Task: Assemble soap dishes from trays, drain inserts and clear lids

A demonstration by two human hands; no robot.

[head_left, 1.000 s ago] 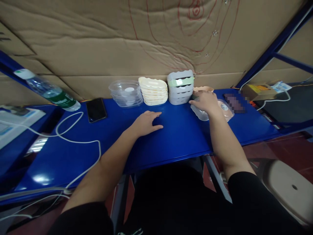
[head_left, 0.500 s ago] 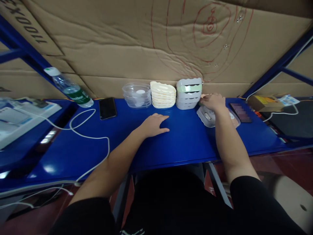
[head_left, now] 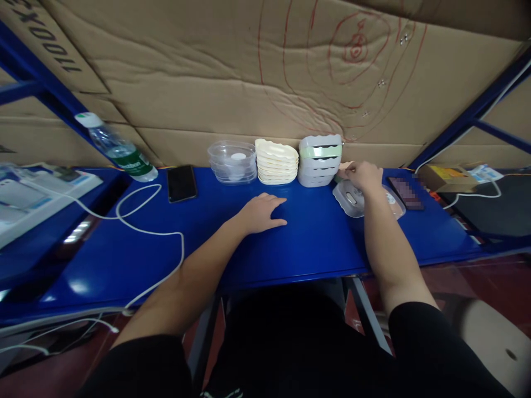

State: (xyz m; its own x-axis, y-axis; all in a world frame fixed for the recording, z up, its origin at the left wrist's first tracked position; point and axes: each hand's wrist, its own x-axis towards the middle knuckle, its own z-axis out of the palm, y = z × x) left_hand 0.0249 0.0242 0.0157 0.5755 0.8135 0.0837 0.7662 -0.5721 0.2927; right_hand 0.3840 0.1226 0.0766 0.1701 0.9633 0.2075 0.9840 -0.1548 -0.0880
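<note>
My left hand (head_left: 262, 213) rests on the blue table with thumb and fingers apart, holding nothing. To the right, my right hand (head_left: 364, 177) is closed in a pinch above translucent plastic lids (head_left: 348, 200). What its fingertips grip, if anything, is hidden; a small tan edge shows beside them. Just left of that hand stands a stack of grey plastic containers (head_left: 317, 176) with one pale green one among them. Beside it are a stack of cream scalloped containers (head_left: 277, 163) and a stack of clear plastic ones (head_left: 232, 162).
A black phone (head_left: 182, 183) and a water bottle (head_left: 124, 152) are on the left, near a looping white cable (head_left: 182, 243). Another phone (head_left: 406, 193) lies right of the lids. Cardboard (head_left: 186, 72) forms the back wall. A small box (head_left: 450, 178) sits far right.
My right hand has shifted slightly, its fingers drawn more together into a pinch over the lids. My left hand stays where it was. The camera view has moved a little.
</note>
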